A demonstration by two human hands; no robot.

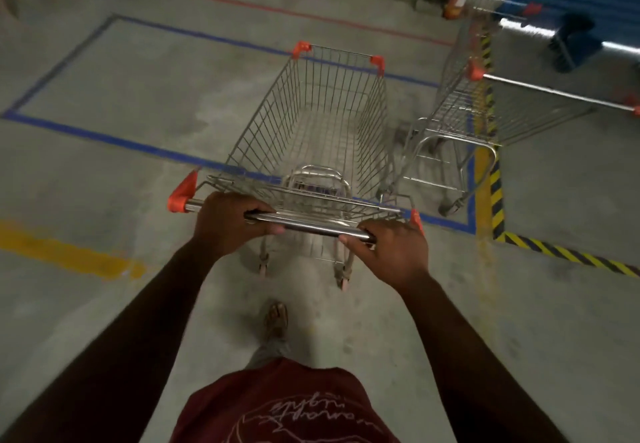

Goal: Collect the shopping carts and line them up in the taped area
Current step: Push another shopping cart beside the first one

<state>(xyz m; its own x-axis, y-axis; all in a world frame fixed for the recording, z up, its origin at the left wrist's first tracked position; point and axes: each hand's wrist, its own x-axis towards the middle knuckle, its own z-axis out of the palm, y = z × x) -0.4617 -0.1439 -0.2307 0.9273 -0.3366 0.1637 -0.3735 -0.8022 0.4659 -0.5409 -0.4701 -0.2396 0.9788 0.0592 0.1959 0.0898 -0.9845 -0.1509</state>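
Both hands hold the handle bar [304, 226] of the cart [311, 138]. The left hand [227, 224] is curled round the bar near its left end, and the right hand [389, 252] is curled round it near the right end, so the 2 grips sit about evenly either side of the cart's middle.

The cart stands straight ahead of the person, its long axis running away from the hands toward the far side of the blue tape [104, 138] rectangle on the floor [104, 79]. The basket reaches over the near tape line, with its front end close to the far line, while the handle and the rear wheels are on the person's side of the near line. So the cart looks part way into the marked area.

A second cart [460, 120] is parked at the rectangle's right edge, just beside the held cart's right side, near the yellow and black striped tape [497, 197]. It points much the same way, its handle end nearer the person.

The coming move probably turns on that gap to the right: a straight push along the cart's own axis, with little drift rightward, should bring it in alongside its neighbour.
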